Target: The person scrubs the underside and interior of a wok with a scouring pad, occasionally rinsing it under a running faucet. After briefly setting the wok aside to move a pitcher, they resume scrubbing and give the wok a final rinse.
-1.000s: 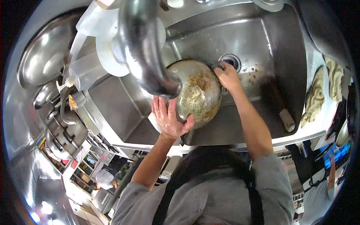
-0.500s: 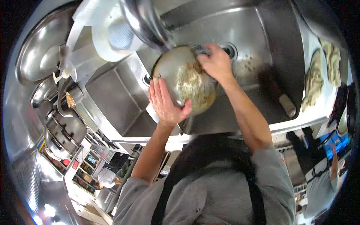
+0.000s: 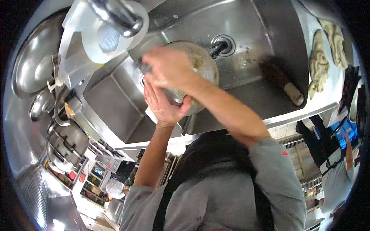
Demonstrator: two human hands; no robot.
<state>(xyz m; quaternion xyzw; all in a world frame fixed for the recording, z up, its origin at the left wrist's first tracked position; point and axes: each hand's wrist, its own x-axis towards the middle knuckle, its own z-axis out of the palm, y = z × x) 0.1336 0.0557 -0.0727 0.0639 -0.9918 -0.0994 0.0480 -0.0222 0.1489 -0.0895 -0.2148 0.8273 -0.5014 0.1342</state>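
A round metal pan (image 3: 208, 69), stained brown in patches, sits tilted in the sink (image 3: 246, 23). A dark loop handle (image 3: 219, 49) sticks out at its upper right, by the drain. My left hand (image 3: 163, 106) lies open on the pan's lower left rim, wet, thumb spread. Across the pan's left side reaches my right hand (image 3: 167, 67), smeared by motion. Its fingers are closed round a grey scrubber (image 3: 143, 67), blurred and mostly covered. My right forearm and hand hide much of the pan.
A metal faucet (image 3: 119, 21) overhangs a white container (image 3: 86, 50) at upper left. A dark-bristled brush (image 3: 283, 84) lies in the sink's right side. Cloths (image 3: 319, 61) rest on the right ledge. Large metal bowls (image 3: 36, 57) stand left. Another person (image 3: 333, 181) is at lower right.
My right hand has swept left across the pan, from its upper right side to its left edge. The loop handle and drain now show. My left hand stays on the rim.
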